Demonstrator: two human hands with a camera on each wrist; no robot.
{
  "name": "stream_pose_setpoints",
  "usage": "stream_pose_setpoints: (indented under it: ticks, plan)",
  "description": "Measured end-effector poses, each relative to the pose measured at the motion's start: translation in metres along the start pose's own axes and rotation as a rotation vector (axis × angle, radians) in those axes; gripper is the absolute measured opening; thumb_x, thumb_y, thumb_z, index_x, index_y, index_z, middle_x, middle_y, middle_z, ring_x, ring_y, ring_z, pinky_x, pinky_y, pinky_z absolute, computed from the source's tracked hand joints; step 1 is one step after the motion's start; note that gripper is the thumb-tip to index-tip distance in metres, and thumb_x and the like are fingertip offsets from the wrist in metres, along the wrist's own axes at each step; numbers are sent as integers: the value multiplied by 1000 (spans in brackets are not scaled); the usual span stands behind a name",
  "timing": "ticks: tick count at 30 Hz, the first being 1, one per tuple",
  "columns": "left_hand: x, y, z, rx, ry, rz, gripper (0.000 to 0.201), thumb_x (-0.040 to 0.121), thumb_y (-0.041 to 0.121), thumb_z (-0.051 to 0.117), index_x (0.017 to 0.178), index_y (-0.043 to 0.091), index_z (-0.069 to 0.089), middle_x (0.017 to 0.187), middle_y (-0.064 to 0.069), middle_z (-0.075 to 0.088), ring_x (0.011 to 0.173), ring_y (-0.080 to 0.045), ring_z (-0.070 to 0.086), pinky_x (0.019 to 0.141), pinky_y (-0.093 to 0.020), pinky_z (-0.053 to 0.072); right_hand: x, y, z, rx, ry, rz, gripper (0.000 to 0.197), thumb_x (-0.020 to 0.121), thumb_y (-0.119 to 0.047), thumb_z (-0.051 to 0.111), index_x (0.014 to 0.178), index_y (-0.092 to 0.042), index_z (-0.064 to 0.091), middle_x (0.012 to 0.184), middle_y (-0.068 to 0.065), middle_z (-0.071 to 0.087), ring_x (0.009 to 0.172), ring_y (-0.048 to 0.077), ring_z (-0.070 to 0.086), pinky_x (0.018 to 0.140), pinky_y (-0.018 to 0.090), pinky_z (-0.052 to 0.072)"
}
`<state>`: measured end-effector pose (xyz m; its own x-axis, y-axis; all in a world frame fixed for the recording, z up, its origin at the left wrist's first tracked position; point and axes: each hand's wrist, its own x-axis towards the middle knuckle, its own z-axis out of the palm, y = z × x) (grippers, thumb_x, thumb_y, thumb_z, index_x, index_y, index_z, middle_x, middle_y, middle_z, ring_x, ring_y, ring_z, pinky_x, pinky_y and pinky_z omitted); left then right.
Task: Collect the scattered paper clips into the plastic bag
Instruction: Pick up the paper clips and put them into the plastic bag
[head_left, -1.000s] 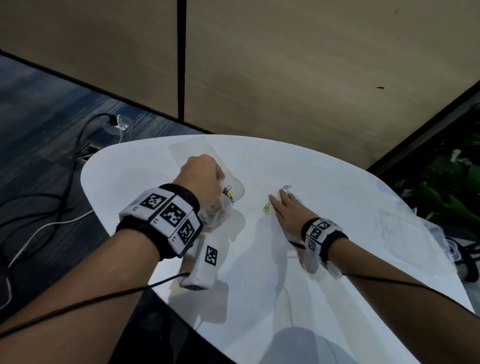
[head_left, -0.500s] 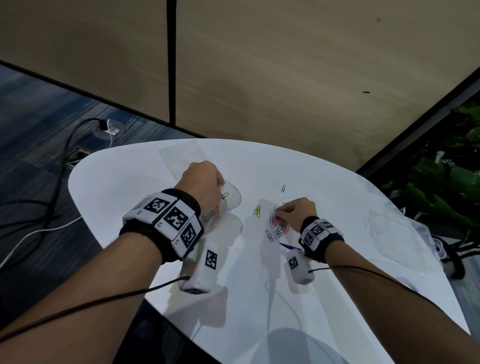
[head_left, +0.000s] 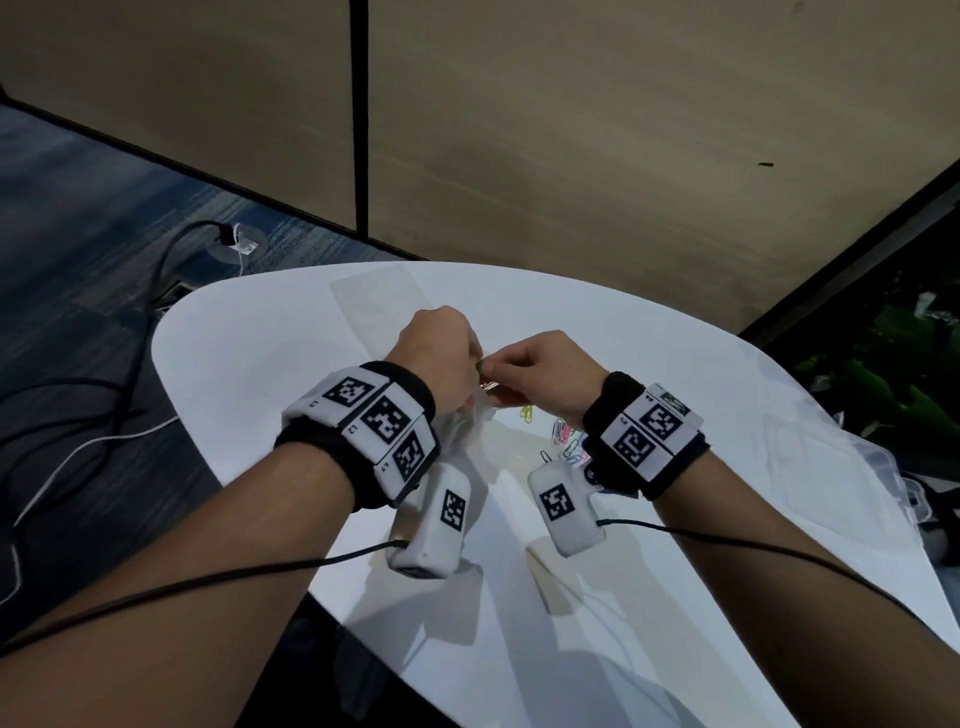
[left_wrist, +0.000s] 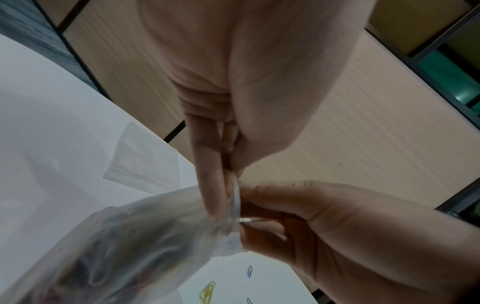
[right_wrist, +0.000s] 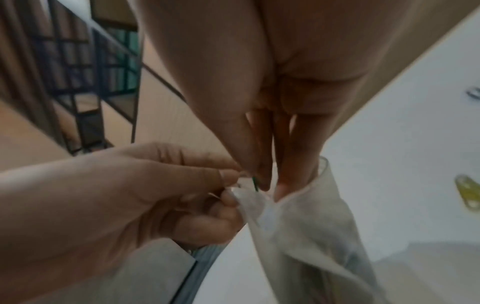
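Observation:
My left hand (left_wrist: 226, 185) pinches the rim of a clear plastic bag (left_wrist: 130, 246) and holds it up over the white table (head_left: 270, 353); several coloured clips lie inside it. My right hand (right_wrist: 262, 181) meets it at the bag's mouth, thumb and forefinger pinching a green paper clip (right_wrist: 255, 184), with another finger tucked inside the rim. In the head view both hands (head_left: 441, 343) (head_left: 545, 369) touch above the bag (head_left: 467, 415). Loose paper clips (head_left: 566, 441) and a yellow clip (head_left: 527, 414) lie on the table under my right wrist.
A flat clear bag (head_left: 379, 301) lies at the table's far side. A clear plastic box (head_left: 852, 467) sits at the right edge. Cables (head_left: 104, 395) run over the floor to the left. A wood-panelled wall stands behind the table.
My right hand has left the pile of clips and come up left to the bag's mouth, with a clip in its fingers. My left hand has lifted the bag a little.

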<state>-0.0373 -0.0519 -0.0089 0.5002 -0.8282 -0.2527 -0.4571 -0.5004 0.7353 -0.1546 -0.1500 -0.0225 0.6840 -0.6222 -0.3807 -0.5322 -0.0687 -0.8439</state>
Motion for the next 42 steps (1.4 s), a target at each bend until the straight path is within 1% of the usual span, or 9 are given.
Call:
stream_pose_setpoints:
  ticks: [5, 8, 13, 22, 25, 29, 33, 37, 42]
  plan:
    - [1, -6, -2, -44, 13, -8, 27, 91, -3, 58, 112, 7, 73, 105, -17, 72, 94, -35, 73, 85, -42, 62, 13, 4, -31, -40, 229, -20, 15, 91, -11, 65, 95, 0, 74, 94, 21, 74, 76, 30, 73, 74, 40, 62]
    - [2, -11, -5, -59, 5, -11, 29, 91, -5, 56, 112, 5, 73, 104, -20, 71, 92, -38, 73, 85, -43, 62, 38, 42, -67, -455, 398, 88, 27, 97, -24, 55, 115, -13, 71, 121, 11, 69, 108, 27, 67, 99, 39, 52]
    - [3, -16, -11, -53, 7, -3, 28, 92, -4, 54, 112, 5, 72, 103, -20, 71, 90, -38, 73, 83, -44, 62, 57, 90, -76, -755, 224, 326, 49, 104, -30, 34, 149, -9, 33, 153, 14, 37, 138, 34, 39, 113, 39, 30]
    - [3, -8, -7, 4, -28, 19, 30, 93, -2, 57, 119, 4, 70, 107, -19, 72, 96, -36, 73, 87, -42, 62, 12, 120, -19, -1240, -169, -126, 59, 102, -29, 33, 155, -19, 12, 164, 9, 5, 149, 31, 15, 116, 50, 27]
    - [2, -10, -8, -7, -19, 11, 30, 92, -2, 57, 119, 4, 70, 109, -20, 71, 96, -36, 73, 87, -42, 62, -12, 129, -32, -1319, -197, -71, 67, 97, -24, 38, 156, -14, 7, 164, 3, 1, 149, 29, 15, 117, 47, 28]
    - [0, -13, -8, -25, -9, -7, 32, 91, -4, 55, 116, 6, 72, 106, -19, 72, 95, -36, 73, 87, -43, 61, -29, 140, -26, -1402, -156, -133, 76, 87, -9, 49, 149, 11, 11, 158, 25, 12, 142, 41, 24, 117, 43, 28]
    - [-1, -13, -8, -25, -8, -7, 31, 91, -4, 54, 114, 7, 71, 105, -18, 72, 94, -36, 73, 87, -43, 61, -27, 134, -26, -1322, -70, -137, 36, 87, 0, 45, 121, 1, 54, 123, 17, 54, 108, 32, 55, 87, 35, 44]
    - [0, -8, -4, -5, -19, 6, 31, 91, -5, 56, 116, 6, 72, 106, -18, 72, 94, -35, 73, 86, -42, 62, -15, 136, -35, -1292, -14, -104, 22, 92, -10, 49, 101, -5, 68, 105, 12, 64, 98, 31, 61, 80, 35, 46]
    - [-2, -2, 3, 72, -23, 42, 29, 93, -1, 54, 115, 8, 72, 112, -14, 71, 94, -31, 73, 87, -40, 61, -6, 115, -63, -593, 357, 64, 9, 84, -10, 71, 84, -13, 79, 75, 2, 75, 77, 19, 72, 80, 25, 56]
